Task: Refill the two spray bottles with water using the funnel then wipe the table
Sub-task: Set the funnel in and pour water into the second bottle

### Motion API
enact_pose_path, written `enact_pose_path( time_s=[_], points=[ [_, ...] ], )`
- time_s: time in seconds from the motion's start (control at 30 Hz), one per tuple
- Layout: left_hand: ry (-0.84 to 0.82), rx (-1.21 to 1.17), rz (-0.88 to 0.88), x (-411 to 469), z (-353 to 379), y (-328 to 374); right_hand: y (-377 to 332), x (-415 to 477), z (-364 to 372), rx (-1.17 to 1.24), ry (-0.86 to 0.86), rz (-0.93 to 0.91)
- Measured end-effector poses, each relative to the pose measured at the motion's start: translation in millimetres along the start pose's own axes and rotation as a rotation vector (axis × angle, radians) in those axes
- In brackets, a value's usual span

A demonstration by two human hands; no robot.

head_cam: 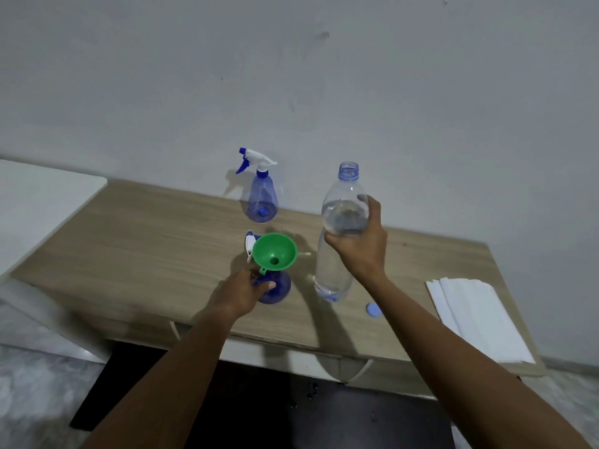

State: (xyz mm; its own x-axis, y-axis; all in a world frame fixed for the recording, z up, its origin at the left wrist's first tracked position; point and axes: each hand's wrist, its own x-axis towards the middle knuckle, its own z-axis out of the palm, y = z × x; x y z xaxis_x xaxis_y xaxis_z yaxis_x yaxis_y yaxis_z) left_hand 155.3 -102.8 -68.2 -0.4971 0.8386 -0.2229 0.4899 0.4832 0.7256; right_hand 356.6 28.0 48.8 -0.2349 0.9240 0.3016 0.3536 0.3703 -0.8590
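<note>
Spray bottle A (282,288) stands on the table (129,247), near the front edge, held by my left hand (246,290). The fingers are curled round its blue body from the left, and the thumb tip lies across the near side. Its neck is open. The green funnel (275,251) sits upright in the neck, mouth up, with its small tab pointing toward my left hand.

My right hand (359,246) grips the water bottle (340,218) about mid-height, with fingers wrapped round the clear wall and the thumb up along the right side. This bottle is uncapped, close to upright with a slight lean, just right of the funnel and not touching it. Clear water shows inside. I cannot tell whether its base rests on the table or is lifted just off it.

A white and blue spray head (249,244) lies on the table directly behind the funnel, partly hidden by the funnel rim. A light blue cap (373,310) lies flat on the table, near the water bottle's base on its right.

Spray bottle B (262,197) stands upright farther back by the wall (324,92), trigger head fitted, well apart from both hands. Contents not readable.

Folded white sheets (476,319) lie at the table's right end.
</note>
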Motion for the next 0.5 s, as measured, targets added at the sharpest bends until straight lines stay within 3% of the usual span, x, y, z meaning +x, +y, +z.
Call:
enact_pose_path(
  time_s=[0.13, 0.5],
  points=[
    [-0.013, 0.012, 0.001, -1, 0, -1, 11, 6, 10, 0.054, 0.072, 0.058],
    [-0.052, 0.003, 0.054, 1, -4, -5, 39, -12, 17, 0.000, 0.068, 0.085]
  ],
)
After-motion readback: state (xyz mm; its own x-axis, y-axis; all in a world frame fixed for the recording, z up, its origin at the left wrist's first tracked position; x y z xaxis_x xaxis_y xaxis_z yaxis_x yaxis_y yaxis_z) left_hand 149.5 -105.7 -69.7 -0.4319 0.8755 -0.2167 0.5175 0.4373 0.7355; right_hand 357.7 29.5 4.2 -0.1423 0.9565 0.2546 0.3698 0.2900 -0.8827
